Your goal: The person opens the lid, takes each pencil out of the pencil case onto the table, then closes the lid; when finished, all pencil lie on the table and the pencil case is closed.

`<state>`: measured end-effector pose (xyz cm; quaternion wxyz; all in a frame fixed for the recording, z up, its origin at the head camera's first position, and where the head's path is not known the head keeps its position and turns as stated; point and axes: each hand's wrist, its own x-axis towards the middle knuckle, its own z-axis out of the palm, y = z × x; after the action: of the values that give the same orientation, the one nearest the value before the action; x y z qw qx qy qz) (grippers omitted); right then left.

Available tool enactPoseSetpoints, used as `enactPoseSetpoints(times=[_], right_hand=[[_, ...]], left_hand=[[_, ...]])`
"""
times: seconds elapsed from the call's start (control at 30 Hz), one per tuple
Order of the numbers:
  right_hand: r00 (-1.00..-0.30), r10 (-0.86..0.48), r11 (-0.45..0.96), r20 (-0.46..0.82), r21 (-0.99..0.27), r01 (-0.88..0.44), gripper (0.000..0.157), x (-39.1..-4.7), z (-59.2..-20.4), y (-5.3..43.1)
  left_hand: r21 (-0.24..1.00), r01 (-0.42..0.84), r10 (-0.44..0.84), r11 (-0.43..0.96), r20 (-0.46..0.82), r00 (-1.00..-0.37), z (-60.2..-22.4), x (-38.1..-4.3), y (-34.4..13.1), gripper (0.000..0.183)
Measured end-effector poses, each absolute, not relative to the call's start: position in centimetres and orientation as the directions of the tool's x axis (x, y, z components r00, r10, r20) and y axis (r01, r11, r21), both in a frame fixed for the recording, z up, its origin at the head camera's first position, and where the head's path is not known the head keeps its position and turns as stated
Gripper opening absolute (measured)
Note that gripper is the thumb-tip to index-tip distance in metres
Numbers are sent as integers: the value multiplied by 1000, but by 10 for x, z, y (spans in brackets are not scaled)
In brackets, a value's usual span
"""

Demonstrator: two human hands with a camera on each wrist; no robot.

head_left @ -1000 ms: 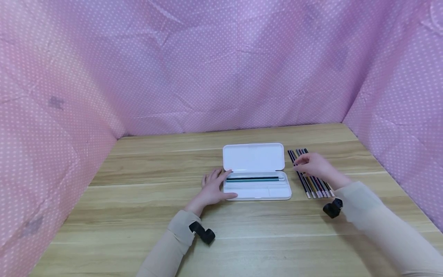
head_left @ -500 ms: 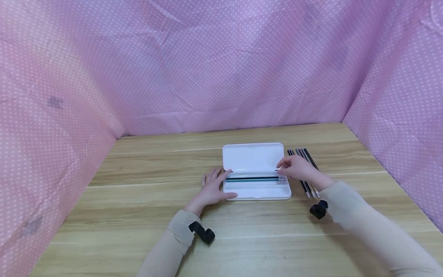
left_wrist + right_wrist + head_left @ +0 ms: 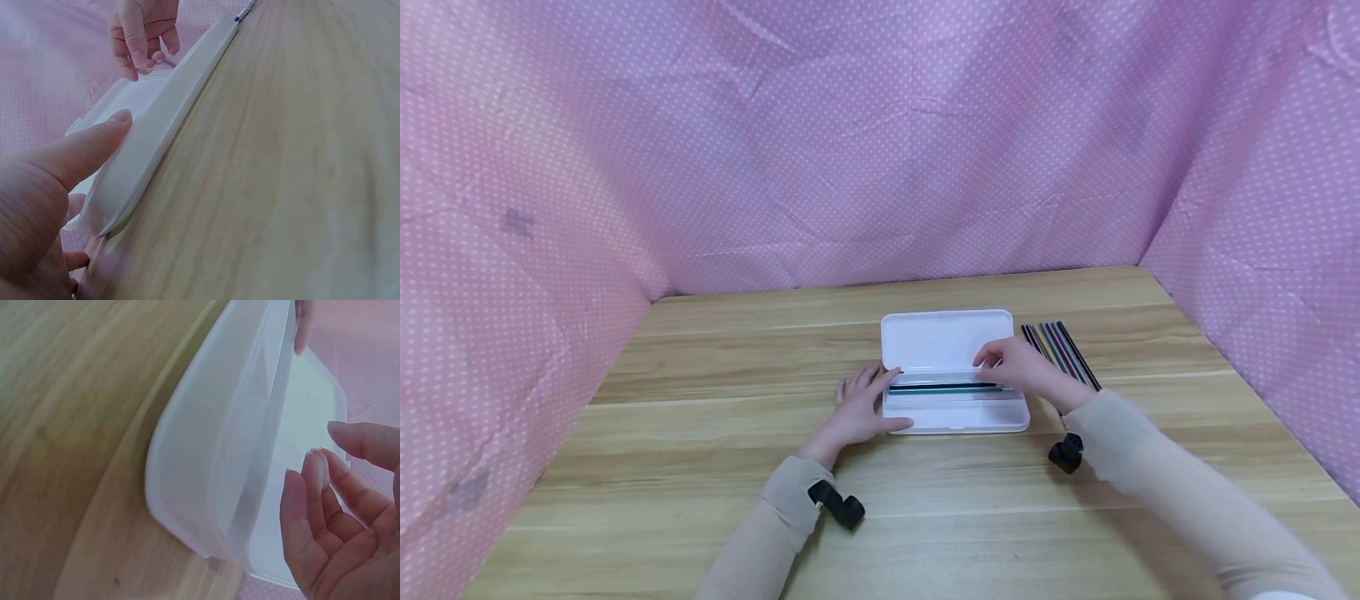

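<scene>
I see left hand [image 3: 853, 415] spread against the white case [image 3: 936, 415]'s left end; right hand [image 3: 1018, 367], loosely curled, unladen, above it. Right of the case, sleeve [image 3: 1138, 454] partly hides pencils [image 3: 1066, 346].

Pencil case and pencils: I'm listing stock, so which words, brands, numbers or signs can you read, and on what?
No text can be read in any view.
White pencil case: no lettering seen on the parts in view.
Pencils in the case: too small to tell.
Pencils on the table: too small to tell.
</scene>
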<state>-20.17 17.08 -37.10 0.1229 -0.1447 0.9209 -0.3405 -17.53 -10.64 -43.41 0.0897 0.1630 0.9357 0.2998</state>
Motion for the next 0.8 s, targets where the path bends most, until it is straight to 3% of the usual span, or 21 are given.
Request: enactPoseSetpoints(times=[0.8], right_hand=[[-893,-437,717,-113,-643,-269,16,-208,-371,144]], left_hand=[[585,252,354,771,-65,-933,-433,-176,-105,82]])
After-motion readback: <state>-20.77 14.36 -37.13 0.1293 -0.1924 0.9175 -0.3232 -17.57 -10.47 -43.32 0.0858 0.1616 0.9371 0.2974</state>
